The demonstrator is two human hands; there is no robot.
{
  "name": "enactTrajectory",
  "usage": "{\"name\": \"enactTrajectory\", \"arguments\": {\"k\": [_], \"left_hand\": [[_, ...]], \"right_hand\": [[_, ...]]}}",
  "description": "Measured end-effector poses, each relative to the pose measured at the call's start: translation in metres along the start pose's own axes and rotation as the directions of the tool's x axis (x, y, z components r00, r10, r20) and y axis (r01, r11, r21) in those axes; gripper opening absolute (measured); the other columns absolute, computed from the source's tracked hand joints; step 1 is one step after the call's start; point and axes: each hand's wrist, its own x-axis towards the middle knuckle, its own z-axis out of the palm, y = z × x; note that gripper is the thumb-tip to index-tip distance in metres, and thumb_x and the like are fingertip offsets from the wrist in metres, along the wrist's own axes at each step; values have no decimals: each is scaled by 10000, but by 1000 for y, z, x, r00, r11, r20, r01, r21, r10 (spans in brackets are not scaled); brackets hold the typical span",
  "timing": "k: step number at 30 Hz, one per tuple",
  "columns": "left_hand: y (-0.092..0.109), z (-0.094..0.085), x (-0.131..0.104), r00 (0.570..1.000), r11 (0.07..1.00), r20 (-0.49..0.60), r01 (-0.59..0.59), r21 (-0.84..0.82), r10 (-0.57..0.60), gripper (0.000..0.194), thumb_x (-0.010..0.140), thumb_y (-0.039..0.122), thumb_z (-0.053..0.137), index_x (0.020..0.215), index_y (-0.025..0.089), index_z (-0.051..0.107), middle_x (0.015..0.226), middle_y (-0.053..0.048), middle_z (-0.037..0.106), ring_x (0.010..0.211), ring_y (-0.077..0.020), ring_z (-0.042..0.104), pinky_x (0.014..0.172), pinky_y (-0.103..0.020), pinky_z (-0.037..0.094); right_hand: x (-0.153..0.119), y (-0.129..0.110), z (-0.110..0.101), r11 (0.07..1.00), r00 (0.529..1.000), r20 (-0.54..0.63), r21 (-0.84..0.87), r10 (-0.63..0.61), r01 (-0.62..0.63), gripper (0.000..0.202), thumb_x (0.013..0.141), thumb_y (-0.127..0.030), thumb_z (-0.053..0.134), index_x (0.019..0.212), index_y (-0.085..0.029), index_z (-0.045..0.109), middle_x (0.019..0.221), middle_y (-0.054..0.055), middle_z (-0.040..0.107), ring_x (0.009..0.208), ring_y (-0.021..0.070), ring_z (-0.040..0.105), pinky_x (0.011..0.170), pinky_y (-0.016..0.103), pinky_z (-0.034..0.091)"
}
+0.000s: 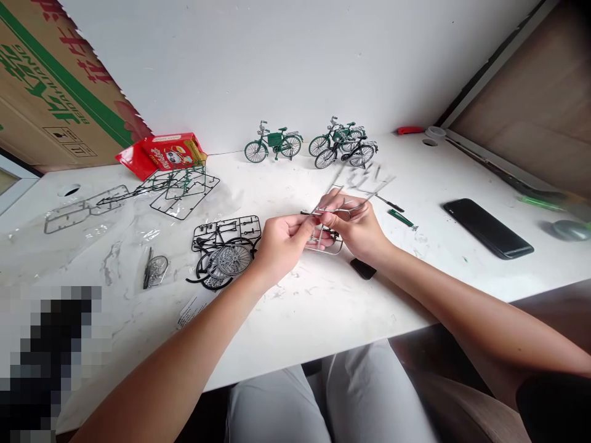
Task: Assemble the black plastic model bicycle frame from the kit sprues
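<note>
Above the middle of the white table (286, 332), a grey plastic sprue (330, 251) with thin bars is in both my hands. My left hand (287, 241) is closed, with its thumb and fingers pinching the sprue near its middle. Close beside it, my right hand (357, 226) grips the same sprue, fingers curled around the bars. The sprue's upper end is smeared by motion. My fingers hide the exact spot where the fingertips meet. Just left of my left hand lie a black sprue (226, 229) and model wheels (234, 257).
Model bicycles (273, 146) stand along the back wall. Stripped sprues (184, 203) and a red packet (170, 154) lie at left, with a small parts bag (156, 269) nearer. At right are a black phone (487, 227), a green tool (401, 218) and a red-handled item (410, 130).
</note>
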Motion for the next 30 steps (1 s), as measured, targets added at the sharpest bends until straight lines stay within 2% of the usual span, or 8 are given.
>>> {"name": "enactTrajectory", "arguments": {"k": [3, 7, 13, 16, 18, 23, 26, 30], "left_hand": [[5, -3, 2, 1000, 1000, -19, 17, -17, -17, 391, 896, 530, 825, 878, 141, 796, 823, -83, 824, 714, -257, 805, 713, -414, 701], [11, 1, 1, 999, 999, -22, -41, -23, 41, 412, 908, 520, 817, 1017, 123, 805, 914, -110, 835, 787, -259, 814, 769, -409, 702], [8, 4, -4, 998, 993, 12, -66, -102, 68, 406, 921, 357, 808, 1251, 131, 738, 1339, -163, 762, 987, -261, 809, 884, -393, 682], [9, -2, -6, 994, 993, 64, -77, -94, 83, 387, 950, 398, 751, 1225, 126, 732, 1322, -163, 757, 1037, -278, 793, 923, -422, 669], [9, -6, -8, 990, 992, 56, -129, 8, 129, 402, 987, 479, 693, 1178, 128, 737, 1265, -156, 771, 1048, -282, 782, 912, -417, 665], [6, -8, -11, 983, 960, 17, -183, 212, 184, 570, 1068, 637, 464, 1013, 146, 748, 1081, -139, 792, 1003, -280, 772, 802, -383, 654], [6, -6, -13, 985, 966, 28, -173, 194, 170, 561, 1066, 630, 465, 949, 151, 731, 1009, -129, 792, 1016, -282, 770, 798, -375, 644], [10, -4, -15, 988, 977, 91, -141, 159, 127, 481, 1051, 569, 549, 924, 147, 741, 923, -113, 794, 908, -249, 777, 792, -352, 613]], "right_hand": [[-3, -8, 5, 992, 992, 83, -79, -93, 99, 284, 830, -518, 905, 797, -257, 800, 852, 57, 690, 909, 241, 644, 867, 434, 544], [-2, -7, 7, 992, 992, -112, -114, -62, 49, 366, 808, -546, 916, 696, -256, 723, 813, 35, 638, 850, 216, 604, 817, 416, 540], [3, 5, 3, 991, 987, -126, 103, 101, -88, 361, 803, -481, 934, 732, -235, 680, 823, -2, 648, 757, 155, 638, 663, 324, 544], [2, 4, 4, 975, 978, -117, 157, 175, -156, 380, 805, -502, 926, 750, -239, 658, 823, 2, 666, 809, 177, 668, 631, 312, 557], [3, 2, 4, 972, 974, -125, 170, 187, -164, 401, 786, -519, 935, 742, -238, 652, 827, 2, 656, 791, 168, 641, 610, 300, 532], [9, -2, -2, 995, 950, -301, 77, 86, -66, 458, 756, -574, 942, 720, -233, 639, 818, -1, 619, 734, 128, 514, 624, 286, 434], [13, 0, -5, 999, 928, -370, 25, 45, -38, 483, 761, -597, 929, 730, -233, 613, 794, -1, 609, 706, 126, 476, 607, 294, 388], [15, 4, -7, 998, 931, -362, -20, 52, -63, 504, 774, -617, 909, 734, -234, 584, 774, -3, 594, 697, 128, 457, 603, 303, 368]]}}
